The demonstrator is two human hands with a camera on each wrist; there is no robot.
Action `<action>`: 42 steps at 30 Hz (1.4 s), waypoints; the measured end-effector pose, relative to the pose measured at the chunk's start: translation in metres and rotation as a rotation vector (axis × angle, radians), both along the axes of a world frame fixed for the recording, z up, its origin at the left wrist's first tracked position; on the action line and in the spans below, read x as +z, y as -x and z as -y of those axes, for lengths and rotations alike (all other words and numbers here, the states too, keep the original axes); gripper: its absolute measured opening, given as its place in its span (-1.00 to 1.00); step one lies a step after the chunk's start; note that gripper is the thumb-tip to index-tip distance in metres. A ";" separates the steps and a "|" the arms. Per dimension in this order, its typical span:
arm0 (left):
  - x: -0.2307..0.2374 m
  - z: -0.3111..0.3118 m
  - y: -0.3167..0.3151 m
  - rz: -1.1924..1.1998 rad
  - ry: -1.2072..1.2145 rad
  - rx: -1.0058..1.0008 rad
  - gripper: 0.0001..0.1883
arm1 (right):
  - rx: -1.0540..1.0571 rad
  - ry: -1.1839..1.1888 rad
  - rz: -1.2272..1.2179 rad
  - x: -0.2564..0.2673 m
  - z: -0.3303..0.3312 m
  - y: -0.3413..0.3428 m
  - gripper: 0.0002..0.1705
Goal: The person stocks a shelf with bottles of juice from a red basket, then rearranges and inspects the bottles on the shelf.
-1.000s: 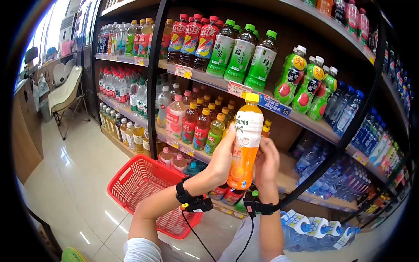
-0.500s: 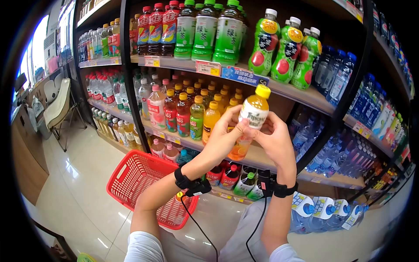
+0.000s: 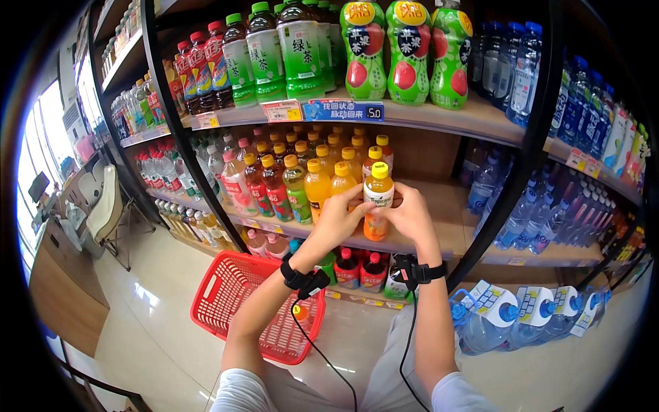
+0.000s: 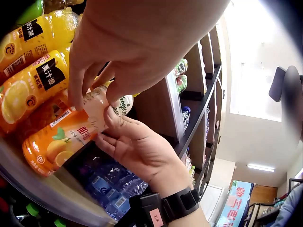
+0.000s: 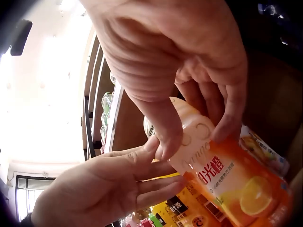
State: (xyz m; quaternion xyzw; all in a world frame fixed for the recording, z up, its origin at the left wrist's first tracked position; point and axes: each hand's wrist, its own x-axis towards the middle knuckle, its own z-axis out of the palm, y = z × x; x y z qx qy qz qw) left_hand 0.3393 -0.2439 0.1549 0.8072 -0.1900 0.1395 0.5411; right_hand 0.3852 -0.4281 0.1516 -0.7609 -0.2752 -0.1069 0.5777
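Note:
Both hands hold a Tropicana orange juice bottle (image 3: 378, 186) with a yellow cap and white-and-orange label, upright at the shelf's front edge. My left hand (image 3: 341, 214) grips it from the left, thumb across the front of the label. From the other side my right hand (image 3: 410, 215) pinches it, the two thumbs close together. In the left wrist view the bottle's orange lower half (image 4: 59, 144) stands beside other orange juice bottles (image 4: 40, 85). The right wrist view shows the right thumb and fingers around the label (image 5: 196, 135).
A red shopping basket (image 3: 206, 302) sits on the floor at left, with an orange bottle (image 3: 302, 316) inside. Above, a shelf (image 3: 439, 118) holds green tea and apple-tea bottles (image 3: 408, 55). Large water jugs (image 3: 491, 319) stand on the floor at right. A black shelf post (image 3: 528, 144) rises nearby.
The bottle has gone from held up near the camera, tilted, down and away to the shelf beside the other juice bottles. The right hand has moved from beside it onto the label. The head view has shifted.

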 end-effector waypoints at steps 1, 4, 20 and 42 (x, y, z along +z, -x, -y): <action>-0.001 0.001 0.000 0.038 -0.022 0.011 -0.51 | 0.006 -0.004 -0.008 -0.001 0.000 0.000 -0.45; 0.001 0.004 0.004 0.072 -0.049 0.072 -0.51 | 0.011 -0.001 -0.038 0.002 0.000 0.001 -0.44; 0.007 0.010 0.014 0.188 -0.155 0.195 -0.49 | -0.054 -0.025 -0.025 -0.013 -0.008 -0.010 -0.41; -0.119 -0.125 0.049 -0.502 -1.027 0.049 -0.57 | -0.204 0.023 -0.052 -0.019 -0.027 -0.004 -0.37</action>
